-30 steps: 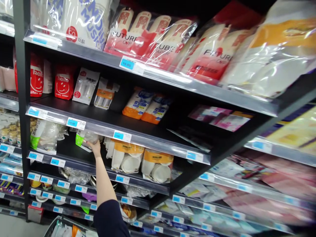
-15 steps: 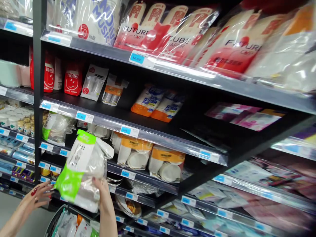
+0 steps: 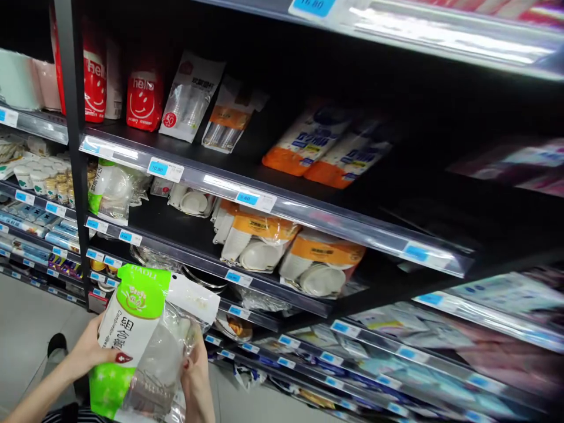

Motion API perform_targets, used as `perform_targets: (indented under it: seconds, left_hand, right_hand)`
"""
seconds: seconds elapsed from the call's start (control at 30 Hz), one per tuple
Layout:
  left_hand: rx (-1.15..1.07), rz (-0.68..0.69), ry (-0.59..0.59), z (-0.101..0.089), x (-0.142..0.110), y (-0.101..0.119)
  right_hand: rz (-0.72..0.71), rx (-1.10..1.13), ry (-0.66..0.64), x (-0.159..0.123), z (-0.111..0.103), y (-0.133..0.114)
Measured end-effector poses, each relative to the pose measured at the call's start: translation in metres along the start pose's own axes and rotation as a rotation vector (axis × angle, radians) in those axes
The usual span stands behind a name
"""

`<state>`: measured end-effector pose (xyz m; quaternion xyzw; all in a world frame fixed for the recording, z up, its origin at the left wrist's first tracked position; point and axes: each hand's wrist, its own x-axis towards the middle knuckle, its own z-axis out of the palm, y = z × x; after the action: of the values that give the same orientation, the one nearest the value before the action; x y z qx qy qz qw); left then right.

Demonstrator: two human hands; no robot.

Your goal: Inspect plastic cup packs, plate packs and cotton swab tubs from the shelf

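Observation:
Low in the view I hold a green, white and clear plastic pack of disposable tableware (image 3: 152,352), tilted, its printed panel toward me. Clear or whitish rounded pieces show through its film. My left hand (image 3: 94,346) grips the pack's left side, with the thumb, its nail dark red, lying across the printed front. The right side is held by my right hand (image 3: 196,370), its fingers partly behind the film. Just beyond the pack is the shelf, where a similar green-and-white pack (image 3: 112,188) stands at the left end.
Orange-labelled packs of white cups (image 3: 259,241) sit on the same shelf. Above are red "hello" packs (image 3: 144,103) and orange-and-blue packs (image 3: 308,141). A black upright (image 3: 73,135) divides the shelving at left. Grey floor (image 3: 26,341) shows at lower left, with a dark shoe (image 3: 57,342).
My left hand, open and apart before, now grips the pack. The pack has turned its printed front toward me and sits lower. My view has shifted; the basket is out of sight.

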<state>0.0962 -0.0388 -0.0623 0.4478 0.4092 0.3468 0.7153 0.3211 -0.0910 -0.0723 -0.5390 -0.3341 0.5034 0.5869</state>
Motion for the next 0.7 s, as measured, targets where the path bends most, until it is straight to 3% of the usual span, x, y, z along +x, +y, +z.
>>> perform_targets:
  seconds: [0.13,0.3,0.47,0.57,0.7]
  left_hand:
    - [-0.081,0.000,-0.041,-0.002,-0.011,0.003]
    - [-0.166,0.090,0.163,-0.010,-0.008,0.031]
    - [-0.296,0.049,0.369,0.006,-0.010,0.066]
    - [-0.307,0.080,0.323,0.012,-0.016,0.081]
    - [-0.293,0.110,0.301,0.006,-0.016,0.091]
  right_hand:
    - [-0.123,0.167,0.064,-0.007,0.001,0.005]
    - [-0.167,0.047,0.090,-0.014,0.011,0.028]
    - [-0.103,-0.039,0.217,-0.023,0.022,0.036]
    - [-0.072,-0.053,0.259,-0.028,0.030,0.030]
    - [-0.035,-0.066,0.298,-0.031,0.033,0.027]
